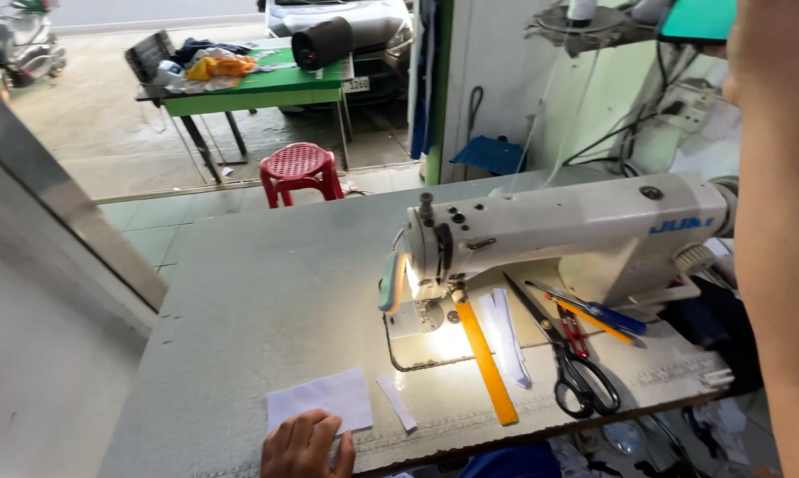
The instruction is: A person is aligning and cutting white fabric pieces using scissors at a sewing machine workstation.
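The left hand (307, 445) lies flat at the near edge of the grey bench (267, 292), fingers spread and pressing down on the lower corner of a small white rectangular piece of fabric (320, 400); this is an open, flat-palmed grip that pins the piece and does not pinch it. Just to the right of that piece lies a narrow white strip (397, 403), apart from it. The right arm (775, 265) rises along the right edge of the view towards a teal flat object (696, 19) at the top; the hand itself is cut off, so I cannot tell how its grip stands. The white industrial sewing machine (559, 235) sits mid-bench with its needle lamp lit, and a long orange ruler (485, 363), black-handled scissors (576, 367) and a blue-handled screwdriver (594, 310) rest beside it. To hold the piece well, I judge that the pressure should stay even across the fingertips, so that the thin cloth neither creeps nor wrinkles, and the fingers should keep well away from the needle.
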